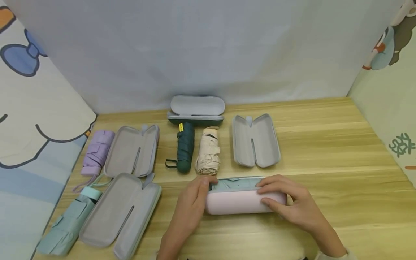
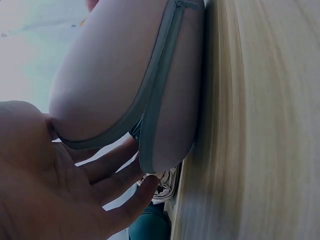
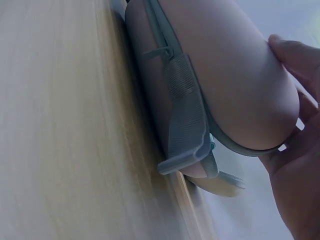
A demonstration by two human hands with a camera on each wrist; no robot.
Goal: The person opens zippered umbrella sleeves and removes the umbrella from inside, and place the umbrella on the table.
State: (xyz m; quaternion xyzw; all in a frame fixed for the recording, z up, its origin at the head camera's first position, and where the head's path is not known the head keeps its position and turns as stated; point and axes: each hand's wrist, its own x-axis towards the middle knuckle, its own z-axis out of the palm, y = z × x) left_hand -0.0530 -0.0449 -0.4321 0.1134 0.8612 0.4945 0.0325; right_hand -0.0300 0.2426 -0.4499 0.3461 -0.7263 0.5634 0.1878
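A pink zip-up umbrella case [image 1: 234, 203] lies lengthwise before me, partly open along its far side. A folded light-teal umbrella [image 1: 235, 184] shows inside that opening. My left hand [image 1: 190, 202] holds the case's left end, its fingers reaching round behind in the left wrist view. At the right end my right hand [image 1: 297, 198] grips the case, thumb on the front and fingers over the top edge. In the right wrist view, a grey strap tab [image 3: 185, 125] sticks out beside the zipper.
Beyond the hands lie a dark green umbrella [image 1: 185, 150] and a beige umbrella [image 1: 208, 151]. Open cases stand behind them [image 1: 197, 105], at right [image 1: 268, 142] and at left [image 1: 121, 153], [image 1: 100, 220]. A purple umbrella [image 1: 97, 150] and another teal umbrella [image 1: 66, 225] lie far left.
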